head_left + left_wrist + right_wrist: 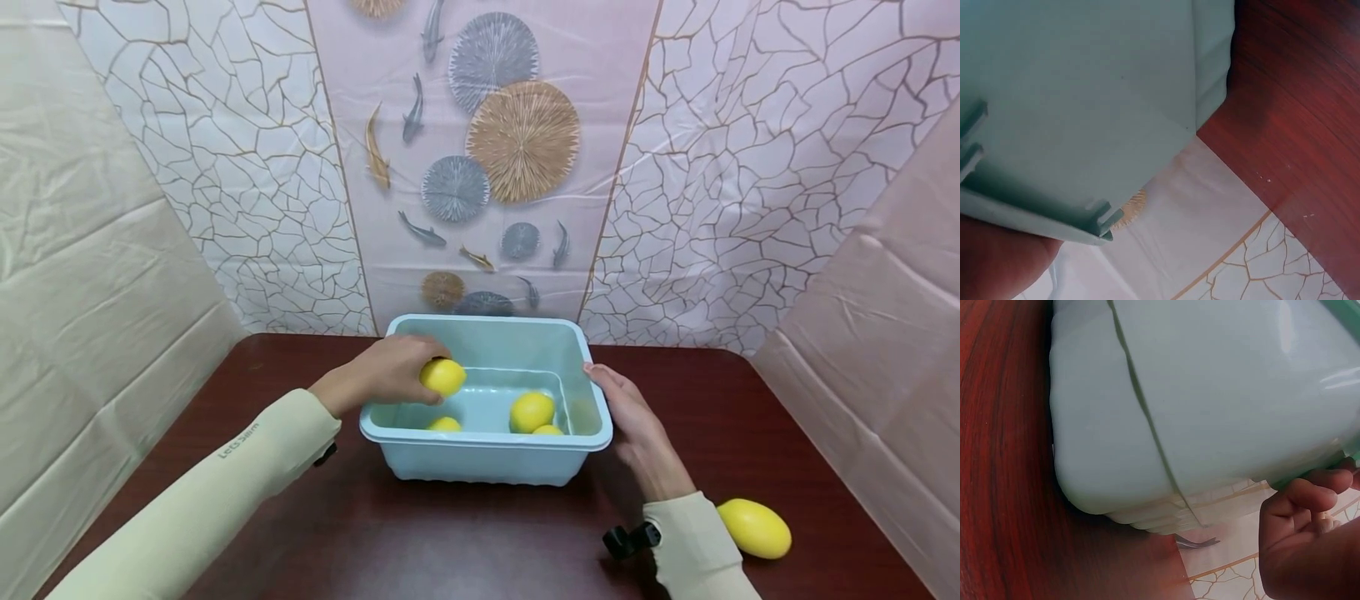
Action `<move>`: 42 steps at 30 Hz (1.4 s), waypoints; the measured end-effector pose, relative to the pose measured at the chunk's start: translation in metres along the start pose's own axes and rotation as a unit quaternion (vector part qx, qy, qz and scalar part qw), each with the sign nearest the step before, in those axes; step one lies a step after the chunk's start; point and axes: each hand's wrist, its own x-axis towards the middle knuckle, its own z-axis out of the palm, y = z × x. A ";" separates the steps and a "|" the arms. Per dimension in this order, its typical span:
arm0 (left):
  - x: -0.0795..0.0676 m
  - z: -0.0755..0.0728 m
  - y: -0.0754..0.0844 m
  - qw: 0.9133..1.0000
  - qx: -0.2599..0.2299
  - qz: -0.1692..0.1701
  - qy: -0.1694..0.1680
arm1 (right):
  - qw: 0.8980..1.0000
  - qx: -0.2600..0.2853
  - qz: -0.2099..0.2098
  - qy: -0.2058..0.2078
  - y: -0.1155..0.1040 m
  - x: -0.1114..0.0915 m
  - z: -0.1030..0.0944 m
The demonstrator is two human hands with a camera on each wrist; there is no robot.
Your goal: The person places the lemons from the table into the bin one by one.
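A light blue plastic basin (480, 458) stands on the table near its far edge. My left hand (390, 371) reaches over the basin's left rim and holds a yellow lemon (443, 377) between thumb and fingers, inside the opening. Another lemon (444, 425) shows partly below it, behind the front wall. Toward the right inside lie a lemon (532, 412) and, half hidden by the rim, one more lemon (548, 430). My right hand (630, 417) grips the right rim; in the right wrist view its curled fingers (1310, 494) hook the rim beside the basin's outer wall (1222, 412).
A longer yellow fruit (754, 528) lies on the dark red wooden table (450, 542) at the front right, beside my right sleeve. A patterned cloth (480, 250) hangs right behind the basin, with pale cloth sides at left and right.
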 end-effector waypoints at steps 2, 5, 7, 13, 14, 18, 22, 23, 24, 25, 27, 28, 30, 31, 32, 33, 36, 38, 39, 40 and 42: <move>0.001 0.002 0.000 1.000 0.012 -0.005 -0.007 | 1.000 0.002 0.001 -0.001 0.000 0.000 0.000; 0.003 0.003 0.001 0.999 0.026 -0.013 -0.012 | 1.000 0.006 0.002 -0.003 0.000 0.000 0.000; 0.006 0.004 0.001 0.999 0.030 -0.017 -0.014 | 1.000 0.005 0.003 -0.001 0.000 0.000 0.000; 0.012 0.001 0.002 0.999 0.040 -0.015 -0.033 | 1.000 0.003 0.005 0.003 -0.002 0.000 0.000; 0.012 0.000 0.002 0.998 0.044 -0.013 -0.040 | 1.000 0.007 0.005 0.002 -0.002 0.000 0.000; 0.014 -0.002 0.003 0.996 0.063 -0.006 -0.065 | 1.000 0.020 0.003 0.000 -0.003 -0.001 0.000; 0.016 -0.001 0.003 0.993 0.082 -0.004 -0.082 | 1.000 0.024 0.000 -0.002 -0.003 -0.002 0.000; 0.017 0.000 0.003 0.993 0.086 -0.006 -0.085 | 1.000 0.022 0.000 -0.002 -0.003 -0.002 0.000; 0.017 0.000 0.003 0.992 0.088 -0.007 -0.087 | 1.000 0.021 0.000 -0.003 -0.003 -0.002 0.000; 0.017 0.000 0.003 0.992 0.089 -0.009 -0.090 | 1.000 0.018 0.000 -0.003 -0.003 -0.002 0.000; 0.020 0.000 0.004 0.992 0.085 -0.013 -0.095 | 1.000 0.013 0.000 -0.002 -0.003 -0.001 -0.001; 0.020 0.000 0.004 0.992 0.085 -0.016 -0.097 | 1.000 0.010 0.001 -0.001 -0.003 -0.001 0.000; 0.022 -0.001 0.004 0.991 0.080 -0.021 -0.104 | 1.000 0.006 0.003 0.002 -0.002 0.000 0.000; 0.024 -0.001 0.004 0.991 0.079 -0.023 -0.108 | 1.000 0.005 0.003 0.003 -0.002 0.000 0.000; 0.025 -0.001 0.005 0.990 0.080 -0.025 -0.113 | 1.000 0.005 0.003 0.001 -0.002 0.000 -0.001; 0.026 -0.001 0.005 0.989 0.082 -0.029 -0.119 | 1.000 0.005 0.003 0.000 -0.001 0.000 -0.001; 0.028 0.000 0.005 0.985 0.096 -0.038 -0.137 | 1.000 0.003 -0.001 -0.001 -0.001 0.000 0.000; 0.029 0.002 0.005 0.983 0.107 -0.044 -0.146 | 1.000 0.001 -0.003 -0.003 0.000 0.001 0.000; 0.029 0.003 0.004 0.982 0.111 -0.045 -0.149 | 1.000 0.001 -0.004 0.000 0.000 0.001 0.000; 0.029 0.003 0.004 0.981 0.114 -0.046 -0.151 | 1.000 0.001 -0.005 0.000 0.000 0.001 0.000; 0.029 0.005 0.003 0.980 0.118 -0.046 -0.152 | 1.000 0.000 -0.006 -0.001 0.000 0.001 -0.001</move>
